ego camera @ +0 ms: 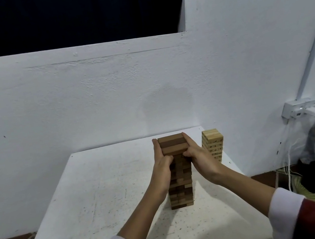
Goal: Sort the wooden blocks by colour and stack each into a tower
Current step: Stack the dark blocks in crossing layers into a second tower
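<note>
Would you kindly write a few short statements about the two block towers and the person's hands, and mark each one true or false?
1. Both hands, left hand and right hand, press the sides of the dark brown tower. True.
2. The pale tower stands left of the dark one. False: it stands to its right, nearer the wall.
3. The pale tower is being touched. False: no hand grips it.
4. Both towers stand on the white table. True.
5. Loose blocks lie scattered on the table. False: none show.
</note>
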Demonstrator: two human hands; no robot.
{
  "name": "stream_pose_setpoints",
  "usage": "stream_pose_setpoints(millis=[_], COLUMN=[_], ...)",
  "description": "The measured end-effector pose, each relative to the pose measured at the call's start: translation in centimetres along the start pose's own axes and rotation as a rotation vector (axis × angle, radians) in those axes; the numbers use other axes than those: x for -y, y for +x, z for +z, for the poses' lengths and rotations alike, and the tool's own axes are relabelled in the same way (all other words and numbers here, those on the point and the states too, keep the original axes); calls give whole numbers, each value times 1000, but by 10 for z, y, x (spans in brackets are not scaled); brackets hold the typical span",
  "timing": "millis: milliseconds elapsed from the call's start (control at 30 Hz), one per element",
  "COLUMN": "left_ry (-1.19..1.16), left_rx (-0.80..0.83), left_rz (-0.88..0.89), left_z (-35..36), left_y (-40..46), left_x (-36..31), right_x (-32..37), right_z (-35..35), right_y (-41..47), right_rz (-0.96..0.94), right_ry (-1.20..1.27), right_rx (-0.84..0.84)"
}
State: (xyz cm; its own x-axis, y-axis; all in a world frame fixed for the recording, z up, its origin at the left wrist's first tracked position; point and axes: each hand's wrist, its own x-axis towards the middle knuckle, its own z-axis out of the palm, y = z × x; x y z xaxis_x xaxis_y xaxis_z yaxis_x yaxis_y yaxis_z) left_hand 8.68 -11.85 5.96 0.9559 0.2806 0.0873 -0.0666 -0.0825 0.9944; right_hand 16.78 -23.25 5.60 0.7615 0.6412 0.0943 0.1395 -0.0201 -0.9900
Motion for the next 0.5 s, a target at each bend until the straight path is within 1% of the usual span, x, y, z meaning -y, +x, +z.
stream_pose_setpoints(millis=[167, 333, 400, 500], left_ry=[-30, -88, -90, -6], left_rx=[-1, -8, -7, -8], left_rz=[-4, -22, -20, -43], left_z=[2, 0, -4, -19], left_y=[-1, -2, -5, -5], left_x=[-2, 2, 4, 23], right_x=[-7, -13, -14, -21], right_z=[-2, -5, -8, -14], right_y=[3, 5, 2, -8], right_rz=[9, 61, 73, 119], right_ry=[9, 58, 20, -90], right_rx=[15, 7, 17, 26])
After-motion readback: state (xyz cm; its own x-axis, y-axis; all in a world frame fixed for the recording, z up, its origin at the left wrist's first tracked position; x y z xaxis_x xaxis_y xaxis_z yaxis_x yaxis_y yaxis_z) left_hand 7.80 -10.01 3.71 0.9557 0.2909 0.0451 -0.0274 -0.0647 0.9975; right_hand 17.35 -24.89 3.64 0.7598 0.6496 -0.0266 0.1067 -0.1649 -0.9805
